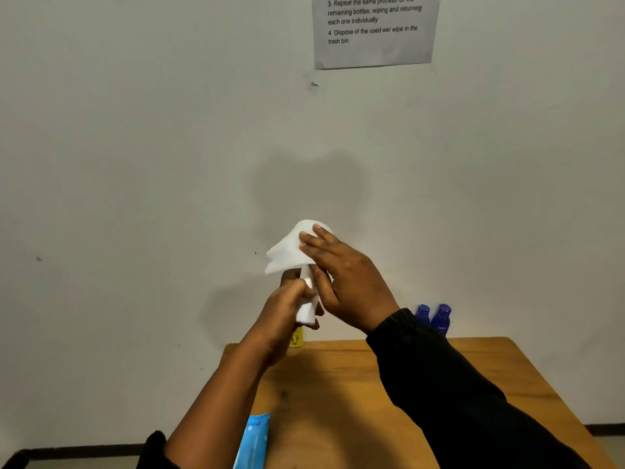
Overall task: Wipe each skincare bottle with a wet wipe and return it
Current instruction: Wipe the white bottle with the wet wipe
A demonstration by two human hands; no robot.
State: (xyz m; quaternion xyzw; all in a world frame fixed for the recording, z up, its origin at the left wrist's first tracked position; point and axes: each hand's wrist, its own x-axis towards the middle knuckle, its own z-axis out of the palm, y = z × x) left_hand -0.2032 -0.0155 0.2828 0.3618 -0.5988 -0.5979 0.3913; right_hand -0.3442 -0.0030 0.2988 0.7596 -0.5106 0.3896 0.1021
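Observation:
My left hand (291, 299) grips a white skincare bottle (307, 311) around its middle and holds it raised above the far edge of the table. A white wet wipe (291, 250) is draped over the bottle's top. My right hand (341, 275) presses the wipe against the bottle with straight fingers, thumb along the bottle's side. The bottle's top is hidden under the wipe. Two blue bottles (436, 318) stand at the table's far edge on the right, partly behind my right sleeve.
A wooden table (338, 394) stands against a pale wall. A small yellow bottle (297, 338) stands at its far left corner behind my left wrist. A blue wet-wipe pack (254, 440) lies at the table's near left edge. A printed instruction sheet (373, 28) hangs on the wall.

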